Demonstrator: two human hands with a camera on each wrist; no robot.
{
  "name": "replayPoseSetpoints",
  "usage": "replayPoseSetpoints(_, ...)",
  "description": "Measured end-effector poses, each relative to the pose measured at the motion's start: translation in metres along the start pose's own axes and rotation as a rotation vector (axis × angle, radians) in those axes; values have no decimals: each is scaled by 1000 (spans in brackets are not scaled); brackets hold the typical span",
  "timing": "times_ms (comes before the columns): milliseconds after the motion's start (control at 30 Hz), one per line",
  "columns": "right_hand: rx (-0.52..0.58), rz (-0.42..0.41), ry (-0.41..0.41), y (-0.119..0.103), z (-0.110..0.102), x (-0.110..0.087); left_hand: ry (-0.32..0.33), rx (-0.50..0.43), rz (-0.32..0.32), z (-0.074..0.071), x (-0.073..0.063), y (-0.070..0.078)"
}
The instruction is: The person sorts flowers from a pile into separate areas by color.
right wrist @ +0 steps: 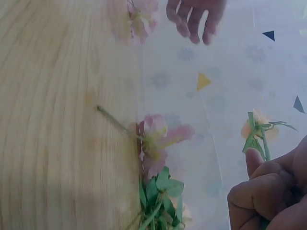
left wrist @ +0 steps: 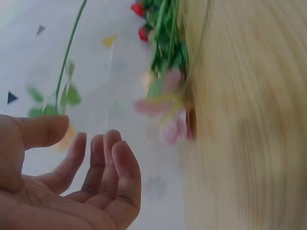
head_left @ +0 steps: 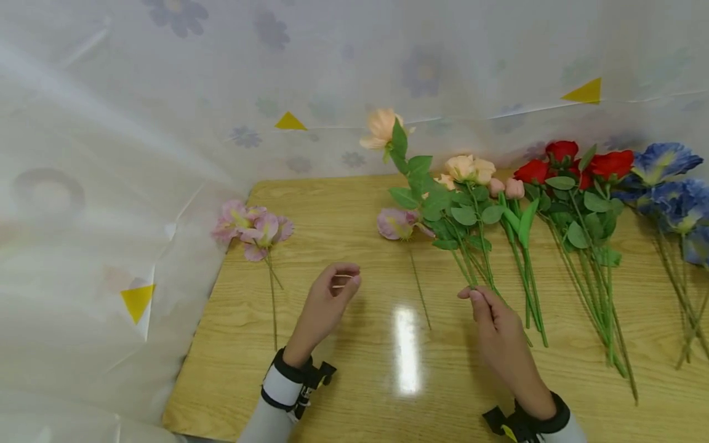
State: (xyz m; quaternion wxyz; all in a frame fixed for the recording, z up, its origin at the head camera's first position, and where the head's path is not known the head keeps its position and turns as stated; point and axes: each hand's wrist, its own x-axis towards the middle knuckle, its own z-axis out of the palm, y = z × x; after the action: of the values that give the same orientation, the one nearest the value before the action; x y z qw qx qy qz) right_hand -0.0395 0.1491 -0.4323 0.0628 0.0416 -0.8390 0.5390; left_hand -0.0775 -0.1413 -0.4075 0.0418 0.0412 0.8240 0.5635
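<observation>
My right hand [head_left: 496, 326] pinches the green stem of a peach rose [head_left: 381, 128] between thumb and fingers. The bloom is raised and leans left, its leaves overlapping other flowers in the head view. In the right wrist view the fingers [right wrist: 261, 191] curl round the stem below the peach bloom [right wrist: 259, 125]. My left hand [head_left: 328, 298] hovers over the table with loosely bent fingers and nothing in them. Between the hands lies a single pink-purple flower [head_left: 396, 224] with a thin stem. More pink-purple flowers [head_left: 266, 229] lie left of the left hand.
Along the wooden table [head_left: 221, 381], rightward, lie peach roses [head_left: 462, 167], pink tulips [head_left: 514, 188], red roses [head_left: 612, 163] and blue flowers [head_left: 667, 163]. A pale flower-print sheet [head_left: 332, 55] with yellow triangles hangs behind the table and at its left.
</observation>
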Motion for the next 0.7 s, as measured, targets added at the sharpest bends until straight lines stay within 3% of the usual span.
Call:
replayPoseSetpoints(133,-74,35,56,9,-18,4,130,68,-44,-24,-1,-8)
replayPoseSetpoints(267,-131,72,99,16,-32,6,204,107,-99,-41,-1,-15)
replayPoseSetpoints(500,-201,117,154,24,-48,7,230,155,-199,-56,-7,-27)
replayPoseSetpoints(700,-249,119,157,28,-47,6,252,263,-230,-60,-9,-43)
